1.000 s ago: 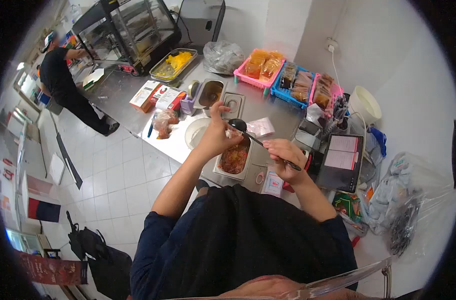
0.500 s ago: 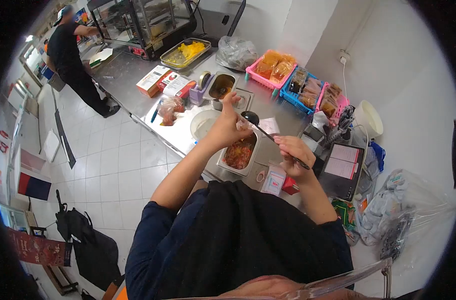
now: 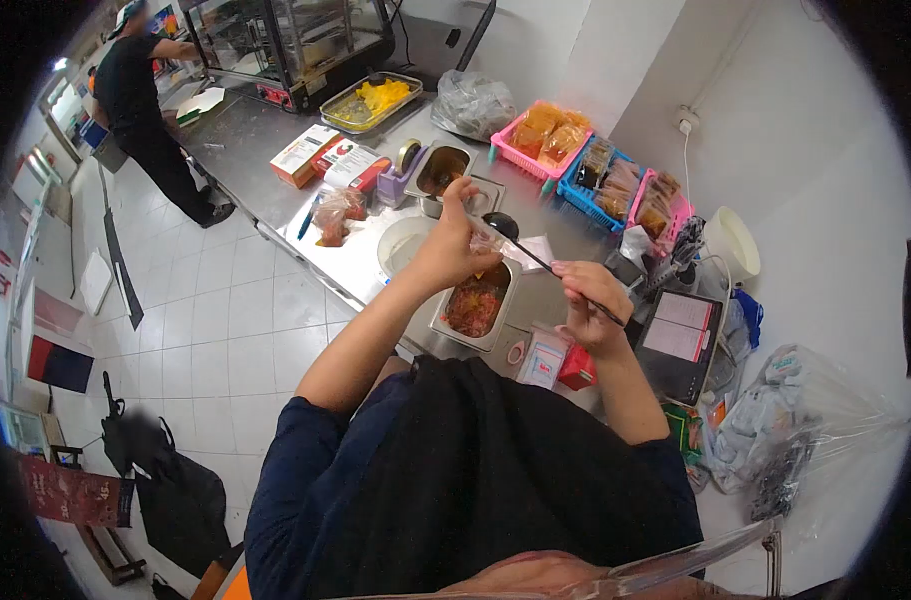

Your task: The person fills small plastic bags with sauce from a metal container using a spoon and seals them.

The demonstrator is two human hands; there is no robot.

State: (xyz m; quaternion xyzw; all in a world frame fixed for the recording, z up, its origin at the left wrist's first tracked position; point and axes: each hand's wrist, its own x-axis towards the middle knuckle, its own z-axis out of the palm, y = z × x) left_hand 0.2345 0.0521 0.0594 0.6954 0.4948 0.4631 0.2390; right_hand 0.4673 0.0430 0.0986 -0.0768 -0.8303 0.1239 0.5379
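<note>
In my right hand [image 3: 592, 300] is the long handle of a black ladle [image 3: 540, 258], fingers closed round it. The ladle's dark bowl lies just beside my left hand [image 3: 447, 245], at the mouth of a small clear plastic bag [image 3: 487, 241]. My left thumb sticks up, and the other fingers are closed on the bag. Below the bag, a steel pan holds chunky red sauce [image 3: 475, 306]. A second steel pan [image 3: 439, 178] with brown liquid stands behind my left hand. A white round tub [image 3: 399, 243] is partly hidden by that hand.
Filled bags [image 3: 334, 215], a tape dispenser [image 3: 394, 182] and boxes [image 3: 305, 155] stand to the left. Pink and blue baskets [image 3: 579, 183] of packets line the wall. A tablet [image 3: 678, 335] lies at the right. A person [image 3: 135, 100] stands at the counter's far end.
The ladle has shifted slightly, with its bowl a little farther from me and tipped more toward the bag. My left hand stays nearly in place. The view has moved a little.
</note>
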